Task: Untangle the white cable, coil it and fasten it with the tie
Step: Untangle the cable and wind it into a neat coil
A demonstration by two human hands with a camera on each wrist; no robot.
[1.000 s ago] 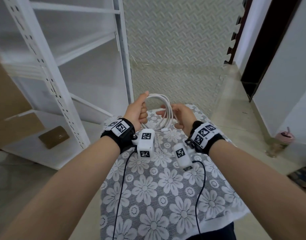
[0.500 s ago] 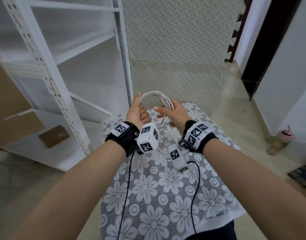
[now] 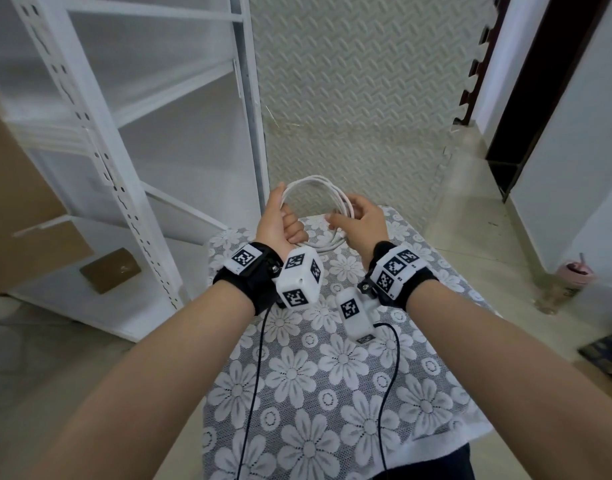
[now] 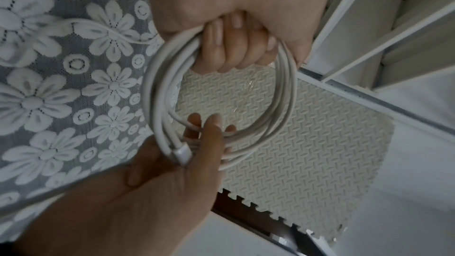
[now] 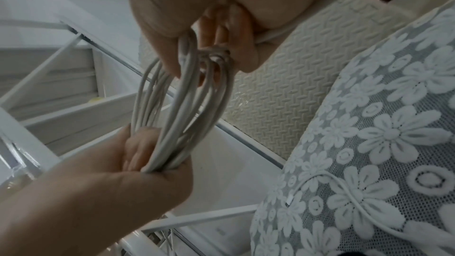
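The white cable point(image 3: 309, 183) is wound into a round coil of several loops, held upright in the air above the table's far end. My left hand point(image 3: 280, 223) grips the coil's left side with its fingers curled through the ring point(image 4: 157, 92). My right hand point(image 3: 358, 221) pinches the opposite side of the bundle point(image 5: 182, 108), and a white connector point(image 4: 182, 154) lies under its thumb. A loose tail of cable point(image 5: 344, 187) trails over the tablecloth. Some strands cross the bundle near my right fingers; I cannot make out a tie.
The small table carries a grey cloth with white lace flowers point(image 3: 297, 393). A white metal shelf point(image 3: 124, 150) stands at the left, with cardboard point(image 3: 20, 202) beside it. A pale foam mat point(image 3: 349, 98) leans behind the table. A pink cup point(image 3: 574, 275) stands on the floor at the right.
Both hands have moved slightly away from me with the coil. The right hand's fingers, earlier stretched towards the left, now curl over the coil's right side.
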